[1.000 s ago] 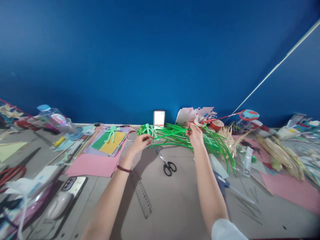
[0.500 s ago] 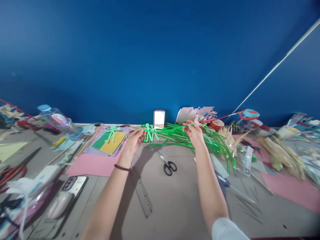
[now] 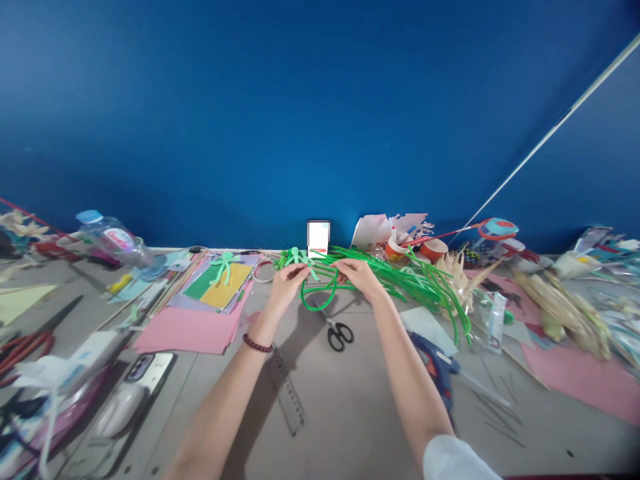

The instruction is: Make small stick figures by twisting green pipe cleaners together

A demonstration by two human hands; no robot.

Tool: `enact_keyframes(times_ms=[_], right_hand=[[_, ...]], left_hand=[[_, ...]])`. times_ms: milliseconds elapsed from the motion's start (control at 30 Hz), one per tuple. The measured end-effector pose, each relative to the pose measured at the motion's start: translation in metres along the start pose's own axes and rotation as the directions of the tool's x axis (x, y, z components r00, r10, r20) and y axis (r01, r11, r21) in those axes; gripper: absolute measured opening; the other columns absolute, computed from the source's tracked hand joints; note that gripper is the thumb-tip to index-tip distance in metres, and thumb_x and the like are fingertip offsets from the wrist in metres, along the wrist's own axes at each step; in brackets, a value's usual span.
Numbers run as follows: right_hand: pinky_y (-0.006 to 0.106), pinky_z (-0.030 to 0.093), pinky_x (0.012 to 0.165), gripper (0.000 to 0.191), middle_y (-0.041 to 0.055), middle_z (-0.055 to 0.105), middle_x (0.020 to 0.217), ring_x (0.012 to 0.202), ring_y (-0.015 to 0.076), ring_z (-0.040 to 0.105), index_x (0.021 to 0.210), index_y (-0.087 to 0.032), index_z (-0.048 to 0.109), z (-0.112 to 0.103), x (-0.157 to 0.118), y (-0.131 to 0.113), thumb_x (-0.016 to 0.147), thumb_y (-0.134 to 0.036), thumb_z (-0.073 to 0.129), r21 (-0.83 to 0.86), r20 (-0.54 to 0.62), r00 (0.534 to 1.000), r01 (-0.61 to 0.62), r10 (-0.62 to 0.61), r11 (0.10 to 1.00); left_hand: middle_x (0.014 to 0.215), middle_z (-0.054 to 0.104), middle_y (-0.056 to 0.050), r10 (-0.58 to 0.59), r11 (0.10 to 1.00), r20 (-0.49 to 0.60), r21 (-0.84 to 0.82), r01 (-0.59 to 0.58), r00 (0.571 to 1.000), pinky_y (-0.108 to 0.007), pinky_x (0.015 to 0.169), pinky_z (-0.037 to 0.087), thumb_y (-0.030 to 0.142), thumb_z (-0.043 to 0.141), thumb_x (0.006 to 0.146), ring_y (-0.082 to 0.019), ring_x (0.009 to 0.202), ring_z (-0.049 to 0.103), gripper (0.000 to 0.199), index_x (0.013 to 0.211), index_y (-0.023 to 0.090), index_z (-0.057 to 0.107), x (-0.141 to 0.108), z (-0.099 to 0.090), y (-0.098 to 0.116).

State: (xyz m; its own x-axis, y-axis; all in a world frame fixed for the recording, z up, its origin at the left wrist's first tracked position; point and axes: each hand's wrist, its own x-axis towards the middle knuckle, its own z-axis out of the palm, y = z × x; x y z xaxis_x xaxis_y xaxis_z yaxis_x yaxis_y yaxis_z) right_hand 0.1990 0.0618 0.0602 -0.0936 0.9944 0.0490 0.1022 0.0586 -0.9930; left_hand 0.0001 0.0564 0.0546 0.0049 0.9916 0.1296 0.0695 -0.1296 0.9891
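A green pipe cleaner (image 3: 319, 309) hangs in a U-shaped bend between my two hands. My left hand (image 3: 291, 283) pinches one end of it, and my right hand (image 3: 356, 275) pinches it on the other side. Behind the hands lies a pile of green pipe cleaners (image 3: 395, 273), spread toward the right. Small light green figures (image 3: 296, 256) are just beyond my left hand. Black-handled scissors (image 3: 340, 335) rest on the table below the loop, with a clear ruler (image 3: 289, 393) to their left.
A phone with a lit screen (image 3: 319, 239) stands by the blue wall. On the left are pink sheets (image 3: 190, 330), a bottle (image 3: 117, 239) and a white mouse (image 3: 120, 410). A blue glue gun (image 3: 434, 367) lies beside my right forearm, near dried husks (image 3: 565, 310).
Both hands have come closer together, the right one moving left and slightly down. The green pipe cleaner, stretched nearly straight before, now bends downward in a loop.
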Motion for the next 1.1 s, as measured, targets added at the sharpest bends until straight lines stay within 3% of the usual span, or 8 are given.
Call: enact_keyframes(times_ms=[100,167,433,733,900,1100], right_hand=[[0.025,0.052,0.052,0.027,-0.0015,0.063,0.055,0.052,0.0141,0.062,0.093,-0.017,0.065,0.013,-0.002,-0.001,0.072,-0.035,0.068,0.028,0.168,0.985,-0.050,0.045,0.998],[0.026,0.054,0.053,0.027,-0.0014,0.064,0.058,0.055,0.0156,0.065,0.091,-0.018,0.060,0.019,-0.003,0.000,0.071,-0.032,0.069,0.064,0.209,0.976,-0.079,0.064,0.995],[0.029,0.056,0.056,0.028,-0.0026,0.065,0.059,0.056,0.0177,0.067,0.086,-0.020,0.050,0.026,-0.002,0.006,0.071,-0.036,0.068,0.167,0.210,0.978,-0.056,0.020,0.984],[0.028,0.056,0.059,0.026,-0.0012,0.065,0.060,0.056,0.0153,0.067,0.079,-0.018,0.054,0.022,-0.003,0.004,0.068,-0.032,0.073,0.199,0.190,0.974,-0.163,0.125,0.966],[0.026,0.056,0.059,0.027,-0.0013,0.066,0.060,0.057,0.0143,0.067,0.078,-0.017,0.057,0.020,-0.003,0.003,0.064,-0.032,0.075,0.214,0.186,0.975,-0.163,0.124,0.963],[0.026,0.055,0.058,0.028,0.0000,0.066,0.060,0.057,0.0146,0.066,0.081,-0.016,0.061,0.020,-0.004,0.000,0.065,-0.034,0.074,0.188,0.204,0.973,-0.144,0.105,0.971]], left_hand=[[0.079,0.070,-0.006,0.041,0.998,0.022,0.039,-0.042,0.999,-0.028,0.060,0.046,0.039,0.066,0.071,-0.018,0.068,0.061,0.028,0.087,0.016,0.071,-0.006,0.012,-0.003],[0.085,0.071,-0.007,0.065,0.997,0.028,0.051,-0.066,0.997,-0.029,0.063,0.047,0.036,0.064,0.073,-0.020,0.072,0.063,0.025,0.087,0.017,0.071,-0.008,0.018,-0.005],[0.075,0.071,-0.006,0.040,0.998,0.006,0.046,-0.041,0.999,-0.029,0.063,0.047,0.032,0.066,0.069,-0.019,0.067,0.063,0.017,0.076,0.017,0.071,-0.009,0.020,-0.004],[0.070,0.068,-0.004,0.040,0.999,0.002,0.006,-0.040,0.999,-0.028,0.063,0.043,0.033,0.068,0.068,-0.019,0.068,0.060,0.016,0.066,0.017,0.070,-0.015,0.027,-0.001],[0.065,0.065,-0.002,-0.053,0.986,0.054,-0.157,0.061,0.997,-0.026,0.060,0.042,0.034,0.071,0.066,-0.015,0.062,0.056,0.017,0.064,0.017,0.069,-0.015,0.028,-0.005],[0.065,0.065,-0.002,-0.152,0.887,0.146,-0.416,0.200,0.978,-0.026,0.063,0.043,0.034,0.078,0.058,-0.014,0.062,0.056,0.022,0.067,0.016,0.070,-0.013,0.031,-0.016]])
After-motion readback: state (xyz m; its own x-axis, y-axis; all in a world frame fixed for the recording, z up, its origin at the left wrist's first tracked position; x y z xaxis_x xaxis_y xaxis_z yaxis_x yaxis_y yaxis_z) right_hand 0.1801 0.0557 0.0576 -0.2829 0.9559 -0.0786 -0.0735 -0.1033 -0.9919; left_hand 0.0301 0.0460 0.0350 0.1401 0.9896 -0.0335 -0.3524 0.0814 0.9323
